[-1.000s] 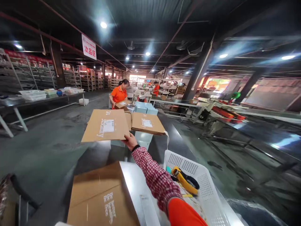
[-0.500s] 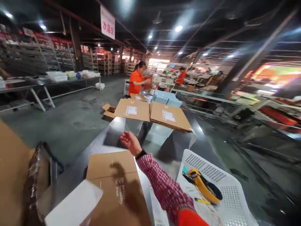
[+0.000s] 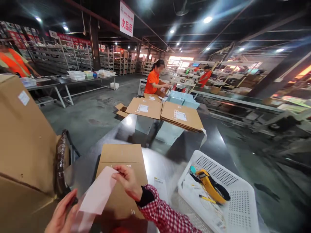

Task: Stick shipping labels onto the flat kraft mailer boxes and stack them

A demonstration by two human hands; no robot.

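Observation:
A white paper sheet (image 3: pixel 98 191), probably a label, hangs tilted over a flat brown cardboard box (image 3: pixel 130 194). My right hand (image 3: pixel 128 181) pinches the sheet's upper right corner between thumb and fingers. To the left of the sheet, at the bottom of the view, my left hand (image 3: pixel 62 215) has thumb and fingers apart, close to the paper's lower edge. The paper's lower end looks pale and blurred. Printing on the box is partly covered by my right hand and the sheet. Another printed white sheet (image 3: pixel 160 187) lies on the table beside the box.
A white perforated basket (image 3: pixel 243 207) holds a yellow tape dispenser (image 3: pixel 211 187) and a yellow cutter (image 3: pixel 207 199). Flattened cartons (image 3: pixel 181 116) lie across pale blue boxes (image 3: pixel 170 133) on the metal table (image 3: pixel 119 136). Large cartons (image 3: pixel 26 129) stand left. Co-workers in orange (image 3: pixel 152 82) are beyond.
My right hand has come back from over the table to the white sheet and now grips its corner. The sheet is higher and further right. My left hand has come into view.

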